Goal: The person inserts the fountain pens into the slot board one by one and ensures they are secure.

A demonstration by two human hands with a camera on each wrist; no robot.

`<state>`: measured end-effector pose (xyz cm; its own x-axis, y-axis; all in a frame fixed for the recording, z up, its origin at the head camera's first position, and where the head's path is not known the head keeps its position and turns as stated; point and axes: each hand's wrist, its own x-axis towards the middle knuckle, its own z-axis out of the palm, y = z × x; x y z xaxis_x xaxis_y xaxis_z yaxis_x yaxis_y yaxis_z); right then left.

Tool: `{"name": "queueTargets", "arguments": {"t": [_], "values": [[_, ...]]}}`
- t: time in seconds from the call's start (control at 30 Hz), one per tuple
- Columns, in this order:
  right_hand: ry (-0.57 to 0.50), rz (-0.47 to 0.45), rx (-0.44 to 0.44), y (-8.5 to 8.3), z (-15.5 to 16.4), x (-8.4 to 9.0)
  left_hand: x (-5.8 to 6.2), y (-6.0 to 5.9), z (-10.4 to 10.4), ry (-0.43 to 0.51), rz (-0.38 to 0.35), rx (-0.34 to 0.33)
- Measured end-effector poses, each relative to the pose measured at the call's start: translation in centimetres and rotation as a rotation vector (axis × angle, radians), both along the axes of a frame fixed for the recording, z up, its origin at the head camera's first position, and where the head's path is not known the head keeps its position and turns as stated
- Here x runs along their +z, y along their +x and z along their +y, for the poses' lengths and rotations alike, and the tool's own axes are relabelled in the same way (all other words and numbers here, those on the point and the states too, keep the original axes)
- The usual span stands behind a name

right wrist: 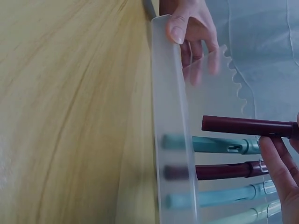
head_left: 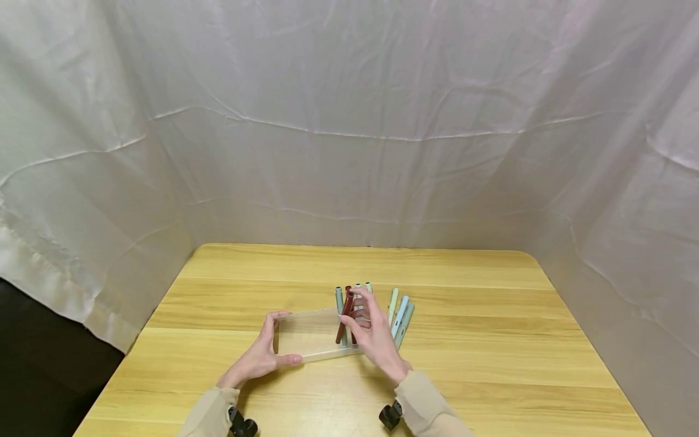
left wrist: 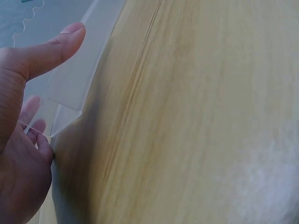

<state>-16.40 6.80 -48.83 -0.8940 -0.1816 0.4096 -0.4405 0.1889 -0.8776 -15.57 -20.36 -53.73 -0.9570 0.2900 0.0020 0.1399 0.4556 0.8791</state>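
White sheets ring the wooden surface (head_left: 464, 364). My left hand (head_left: 256, 358) steadies the clear tray (head_left: 311, 337); my right hand (head_left: 374, 340) pinches a maroon pen (right wrist: 247, 126), which could knock the tray's other pens (right wrist: 224, 172) askew.

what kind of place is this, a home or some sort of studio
Most likely a staged recording booth, not a home. White sheets hang creased on three sides of a plain wooden table. On it sit only a clear pen box, steadied by the left hand, and pens; the right hand holds a dark red pen.
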Motion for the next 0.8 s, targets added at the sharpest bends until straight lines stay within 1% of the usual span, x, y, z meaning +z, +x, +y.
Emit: {"name": "queueTargets", "arguments": {"t": [0.17, 0.43, 0.8], "values": [[0.027, 0.003, -0.002, -0.03, -0.28, -0.1, -0.01, -0.01, -0.05, -0.003, 0.011, -0.008], [0.084, 0.036, 0.004, 0.1, -0.47, -0.21, -0.09, -0.09, -0.19, 0.004, -0.02, -0.006], [0.126, 0.099, 0.011, -0.27, -0.74, -0.26, -0.14, -0.06, -0.1, 0.002, -0.001, -0.007]]}}
